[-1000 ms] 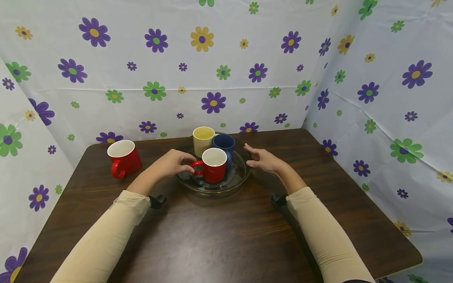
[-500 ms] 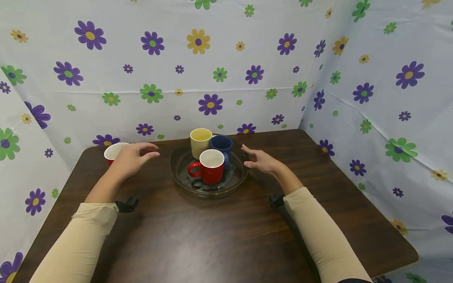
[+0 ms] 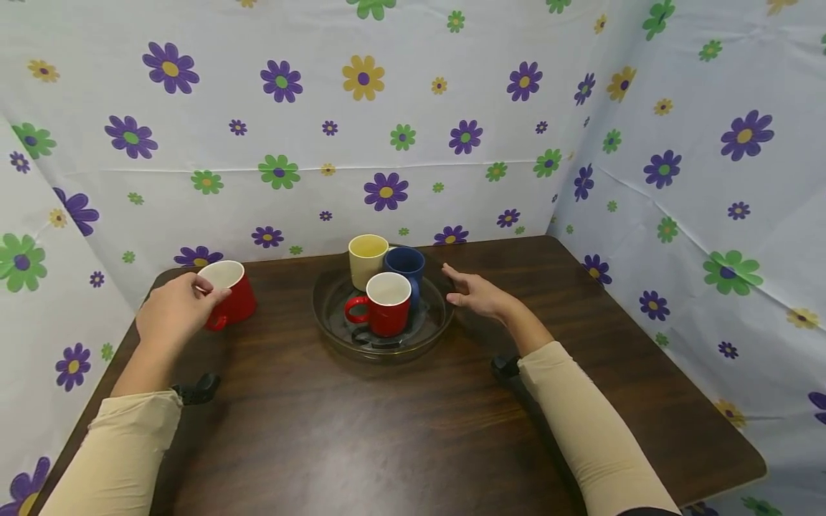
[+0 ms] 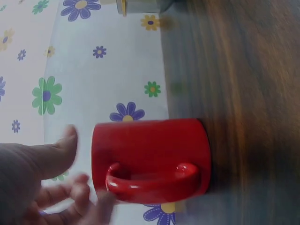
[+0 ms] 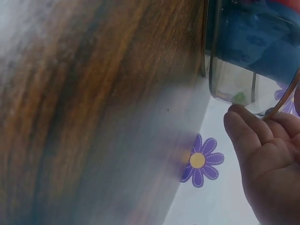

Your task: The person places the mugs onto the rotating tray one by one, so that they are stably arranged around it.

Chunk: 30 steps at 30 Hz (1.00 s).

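Observation:
My left hand (image 3: pixel 171 308) is at a red mug (image 3: pixel 237 297) with a white inside, standing at the table's left. In the left wrist view, thumb and fingers are spread by the mug's rim, a fingertip close to its handle (image 4: pixel 150 187); contact is unclear. Further right, a round glass dish (image 3: pixel 332 337) holds a second red mug (image 3: pixel 387 319), a blue mug (image 3: pixel 406 261) and a yellow mug (image 3: pixel 366 266). Beside the dish's right rim is my right hand (image 3: pixel 480 294), fingers extended. The right wrist view has those fingertips close against the glass.
A dark wooden table (image 3: pixel 361 430) lies under everything. White flower-patterned cloth (image 3: pixel 310 79) hangs behind it and along both sides. Table surface separates the left red mug from the dish.
My left hand has left the handle of the red mug in the dish and moved left to the other red mug. The right hand stays beside the dish.

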### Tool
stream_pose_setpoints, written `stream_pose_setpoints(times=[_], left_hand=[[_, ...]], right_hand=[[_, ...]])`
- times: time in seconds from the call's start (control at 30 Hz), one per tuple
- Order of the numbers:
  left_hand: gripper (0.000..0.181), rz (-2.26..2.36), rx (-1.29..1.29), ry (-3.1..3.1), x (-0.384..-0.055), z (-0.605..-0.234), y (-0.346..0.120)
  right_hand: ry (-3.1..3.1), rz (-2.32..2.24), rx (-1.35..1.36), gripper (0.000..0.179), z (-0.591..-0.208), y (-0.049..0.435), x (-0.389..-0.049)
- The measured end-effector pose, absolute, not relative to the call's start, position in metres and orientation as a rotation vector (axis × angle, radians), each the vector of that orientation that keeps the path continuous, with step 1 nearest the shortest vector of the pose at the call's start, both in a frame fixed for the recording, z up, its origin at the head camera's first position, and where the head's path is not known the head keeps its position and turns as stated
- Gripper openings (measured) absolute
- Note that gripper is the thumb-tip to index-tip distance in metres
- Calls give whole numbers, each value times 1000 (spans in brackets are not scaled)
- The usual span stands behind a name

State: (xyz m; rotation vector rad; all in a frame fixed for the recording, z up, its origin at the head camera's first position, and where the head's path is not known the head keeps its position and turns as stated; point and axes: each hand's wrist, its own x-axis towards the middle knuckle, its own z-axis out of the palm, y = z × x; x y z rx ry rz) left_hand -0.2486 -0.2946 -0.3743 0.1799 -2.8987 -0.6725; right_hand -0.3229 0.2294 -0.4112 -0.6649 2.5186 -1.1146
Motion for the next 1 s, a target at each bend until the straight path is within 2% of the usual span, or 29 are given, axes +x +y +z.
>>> stream_pose_setpoints(times=[0.13, 0.37, 1.0], left_hand=[[60, -670, 247, -2972, -247, -378, -300], [50, -654, 275, -3100, -247, -384, -308], [48, -662, 267, -3126, -248, -391, -312]], right_hand=[[2508, -1125, -648, 70, -411, 229, -322], [2543, -1103, -632, 69, -412, 229, -324], [2708, -1132, -569, 56, -414, 225, -330]])
